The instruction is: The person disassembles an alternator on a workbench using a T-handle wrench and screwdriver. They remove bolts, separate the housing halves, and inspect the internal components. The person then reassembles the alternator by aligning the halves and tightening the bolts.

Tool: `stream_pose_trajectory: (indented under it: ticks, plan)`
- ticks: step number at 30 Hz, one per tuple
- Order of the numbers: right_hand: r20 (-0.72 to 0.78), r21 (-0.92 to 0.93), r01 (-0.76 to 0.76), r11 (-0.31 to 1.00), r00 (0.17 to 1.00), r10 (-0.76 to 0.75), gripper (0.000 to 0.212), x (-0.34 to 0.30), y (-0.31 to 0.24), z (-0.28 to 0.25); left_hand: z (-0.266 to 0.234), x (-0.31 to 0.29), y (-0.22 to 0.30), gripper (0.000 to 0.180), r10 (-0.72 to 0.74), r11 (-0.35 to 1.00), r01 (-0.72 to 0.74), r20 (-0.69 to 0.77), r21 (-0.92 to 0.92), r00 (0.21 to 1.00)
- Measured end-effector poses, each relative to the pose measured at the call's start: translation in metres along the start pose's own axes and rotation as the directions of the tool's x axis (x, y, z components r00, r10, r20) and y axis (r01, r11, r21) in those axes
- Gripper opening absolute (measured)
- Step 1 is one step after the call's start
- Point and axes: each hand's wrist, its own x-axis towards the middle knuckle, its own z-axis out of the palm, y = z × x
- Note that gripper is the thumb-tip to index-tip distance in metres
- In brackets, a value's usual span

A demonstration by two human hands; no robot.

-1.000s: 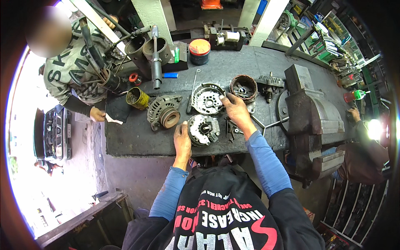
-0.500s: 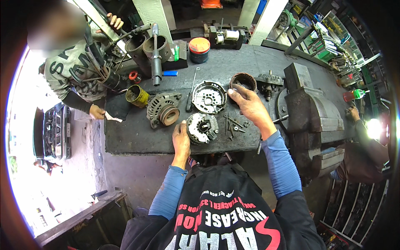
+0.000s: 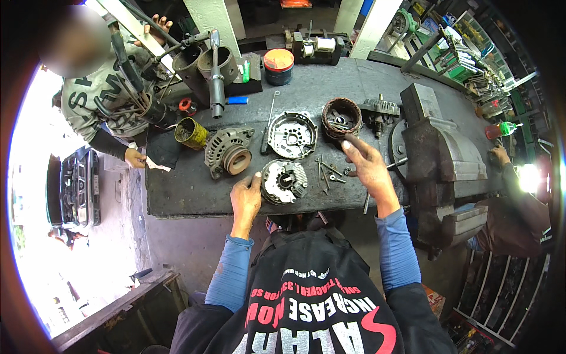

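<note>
At the bench's front edge, my left hand (image 3: 246, 199) is closed at the left side of a round alternator end housing (image 3: 285, 183) with its inner parts showing. My right hand (image 3: 370, 171) is open, fingers apart, just below a copper-wound stator ring (image 3: 341, 118) and right of several loose bolts and nuts (image 3: 327, 172). A bare, perforated alternator housing (image 3: 292, 135) lies behind the one at my left hand. To the right of the stator stands a rotor (image 3: 379, 112) with its shaft up. An alternator half with a pulley (image 3: 230, 154) sits at the left.
A large bench vise (image 3: 439, 159) fills the right side. A wrench (image 3: 272, 115), a yellow can (image 3: 191, 133), a red-topped tub (image 3: 278, 66) and metal cylinders (image 3: 213, 74) stand or lie farther back. One person (image 3: 112, 100) is at the left, another (image 3: 513, 218) at the right.
My right hand has let go of the stator ring and drawn back toward me, near the bolts. My left hand stays at the end housing.
</note>
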Motion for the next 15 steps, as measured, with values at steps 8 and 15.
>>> stream_pose_trajectory:
  ticks: [8,15]
  plan:
    - [-0.072,0.048,-0.243,0.969,0.967,0.246,0.067,-0.026,0.088,0.0,-0.021,-0.002,-0.007,0.057,-0.28,0.784,0.371,0.25,-0.499,0.927]
    - [-0.231,-0.449,0.112,0.887,0.944,-0.237,0.024,-0.046,0.123,0.011,-0.007,-0.002,-0.025,0.052,-0.194,0.878,0.198,0.054,-0.436,0.979]
